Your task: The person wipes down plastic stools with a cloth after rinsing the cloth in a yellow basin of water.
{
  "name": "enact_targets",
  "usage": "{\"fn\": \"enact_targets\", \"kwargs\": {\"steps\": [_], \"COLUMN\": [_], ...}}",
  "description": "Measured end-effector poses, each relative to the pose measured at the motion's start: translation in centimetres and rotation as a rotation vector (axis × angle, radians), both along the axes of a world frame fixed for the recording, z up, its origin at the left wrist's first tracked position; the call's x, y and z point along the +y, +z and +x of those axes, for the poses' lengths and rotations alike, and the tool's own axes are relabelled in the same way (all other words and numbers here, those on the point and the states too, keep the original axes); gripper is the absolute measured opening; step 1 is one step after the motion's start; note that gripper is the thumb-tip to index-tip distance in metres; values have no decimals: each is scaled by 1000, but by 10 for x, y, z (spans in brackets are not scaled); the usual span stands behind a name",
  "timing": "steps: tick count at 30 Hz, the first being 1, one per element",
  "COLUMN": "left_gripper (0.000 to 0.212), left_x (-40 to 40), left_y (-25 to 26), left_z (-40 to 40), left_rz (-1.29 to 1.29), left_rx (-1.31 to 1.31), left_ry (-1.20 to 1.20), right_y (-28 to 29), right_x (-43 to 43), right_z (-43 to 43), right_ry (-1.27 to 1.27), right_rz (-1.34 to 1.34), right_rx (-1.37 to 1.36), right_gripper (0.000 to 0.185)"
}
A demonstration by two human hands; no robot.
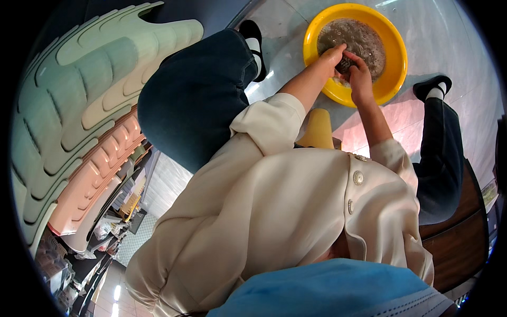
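Observation:
A round yellow plastic basin (390, 77) holds murky grey-brown water (366, 37) with foam and bubbles on top. My left hand (333, 59) reaches in from the left, its fingertips meeting those of my right hand (359, 75) over the near part of the water. Between the two hands is a small dark object (346, 63) with a pale ribbed or patterned surface. My fingers cover much of it, and its kind cannot be made out. Both hands look wet and seem to grip it from opposite sides.
The basin stands on a grey tiled floor (443, 55) between my feet. A yellow rounded plastic piece (319, 126) sticks out between my legs. Stacked green plastic seats (87, 75) and pink ones (99, 170) rise close on my left. A dark wooden panel (455, 241) is at my right.

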State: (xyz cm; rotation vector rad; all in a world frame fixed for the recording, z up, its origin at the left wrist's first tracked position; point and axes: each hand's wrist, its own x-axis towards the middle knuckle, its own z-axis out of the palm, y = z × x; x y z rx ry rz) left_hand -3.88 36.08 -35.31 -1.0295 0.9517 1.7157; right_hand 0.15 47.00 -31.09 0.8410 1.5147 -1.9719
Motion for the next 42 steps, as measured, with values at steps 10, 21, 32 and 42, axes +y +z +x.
{"fn": "enact_targets", "kwargs": {"steps": [10, 21, 32, 42], "left_gripper": [35, 33, 44, 35], "left_x": [6, 22, 20, -9], "left_y": [22, 16, -42, 33], "left_z": [2, -11, 15, 1], "left_rz": [342, -285, -448, 220], "left_rx": [179, 399, 317, 248], "left_ry": [285, -48, -272, 271], "right_y": [82, -6, -141, 62], "right_x": [-47, 9, 76, -27], "right_z": [14, -37, 33, 27], "right_ry": [221, 326, 433, 295], "right_rz": [894, 857, 915, 636], "right_rx": [663, 379, 240, 462], "right_gripper": [25, 47, 46, 30]}}
